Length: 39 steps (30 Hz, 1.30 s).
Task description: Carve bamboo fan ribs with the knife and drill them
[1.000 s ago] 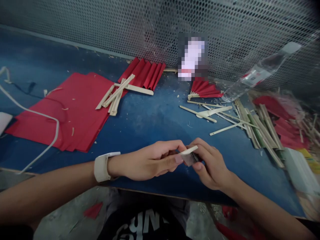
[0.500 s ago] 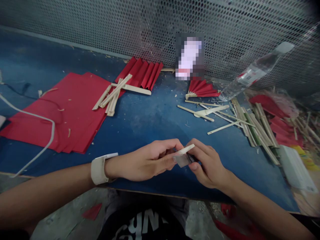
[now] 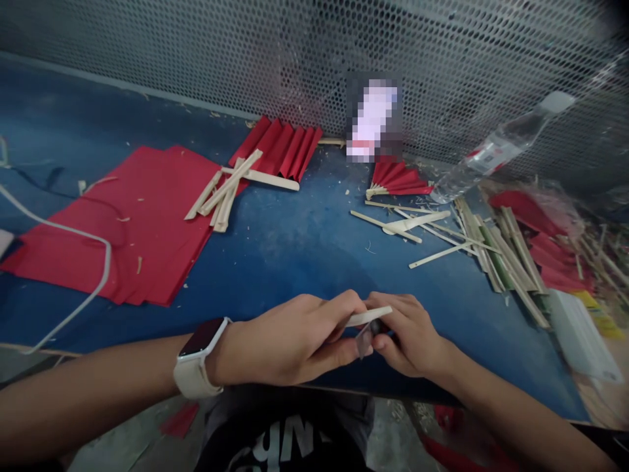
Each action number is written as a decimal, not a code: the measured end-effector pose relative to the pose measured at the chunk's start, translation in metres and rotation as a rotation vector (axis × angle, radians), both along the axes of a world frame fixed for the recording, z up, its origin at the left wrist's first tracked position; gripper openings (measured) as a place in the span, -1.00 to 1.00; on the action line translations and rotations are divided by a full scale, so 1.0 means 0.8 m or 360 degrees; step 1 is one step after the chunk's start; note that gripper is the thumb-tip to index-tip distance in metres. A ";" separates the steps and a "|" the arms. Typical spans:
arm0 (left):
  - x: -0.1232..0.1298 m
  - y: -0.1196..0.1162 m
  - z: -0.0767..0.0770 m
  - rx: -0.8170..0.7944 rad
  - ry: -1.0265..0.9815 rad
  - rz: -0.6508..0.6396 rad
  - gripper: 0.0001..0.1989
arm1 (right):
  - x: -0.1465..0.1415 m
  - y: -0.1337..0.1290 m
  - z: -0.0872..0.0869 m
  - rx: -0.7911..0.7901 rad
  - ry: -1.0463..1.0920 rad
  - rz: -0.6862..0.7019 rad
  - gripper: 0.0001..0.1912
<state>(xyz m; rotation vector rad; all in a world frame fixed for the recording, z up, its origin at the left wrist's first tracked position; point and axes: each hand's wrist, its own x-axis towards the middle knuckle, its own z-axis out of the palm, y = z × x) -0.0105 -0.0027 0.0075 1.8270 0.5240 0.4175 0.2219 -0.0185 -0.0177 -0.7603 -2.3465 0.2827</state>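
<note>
The left hand's (image 3: 299,337) grip is closed on a pale strip (image 3: 369,316), which juts out between the two hands above the tabletop (image 3: 295,242). The right hand (image 3: 407,334) grasps a blade (image 3: 364,342), just below the strip. Beyond the right grip lie loose sticks (image 3: 441,254) and a red fan (image 3: 399,178); beyond the left, crossed slats (image 3: 230,187) overlap red sheets (image 3: 142,223).

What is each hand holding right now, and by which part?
The left hand pinches a pale wooden strip near one end. The right hand grips a small grey metal blade, apparently by its dark end.
</note>
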 end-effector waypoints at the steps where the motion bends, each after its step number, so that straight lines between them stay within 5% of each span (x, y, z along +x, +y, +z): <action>1: 0.000 0.001 -0.001 -0.0025 0.0008 0.0004 -0.84 | -0.001 0.000 -0.001 -0.0009 -0.0005 -0.0015 -0.51; 6: 0.001 0.002 -0.001 -0.0111 -0.0030 0.0103 -0.86 | 0.011 0.009 0.005 -0.0062 -0.0015 -0.0009 -0.48; 11: 0.003 0.010 -0.007 -0.0253 -0.0036 0.0583 -0.88 | 0.062 0.050 0.021 -0.0257 -0.0072 0.0002 -0.46; 14: 0.003 0.017 -0.010 -0.0363 -0.0071 0.0741 -0.87 | 0.088 0.084 0.017 -0.0291 -0.0445 -0.0354 -0.60; 18: 0.003 0.019 -0.012 -0.0351 -0.0057 0.0695 -0.85 | 0.106 0.130 0.000 -0.0205 -0.0731 -0.0851 -0.72; 28: 0.005 0.019 -0.017 -0.0422 -0.0012 0.0671 -0.82 | 0.126 0.177 0.002 -0.0527 -0.0992 -0.0781 -0.91; 32: 0.005 0.019 -0.018 -0.0421 0.0032 0.0696 -0.78 | 0.141 0.178 0.015 -0.0596 -0.1011 -0.0796 -0.79; 36: 0.004 0.019 -0.020 -0.0397 0.0079 0.0705 -0.78 | 0.188 0.173 0.032 -0.0539 -0.0897 -0.0880 -0.65; 39: 0.004 0.019 -0.020 -0.0403 0.0104 0.0715 -0.78 | 0.242 0.163 0.045 -0.0394 -0.0609 -0.1156 -0.68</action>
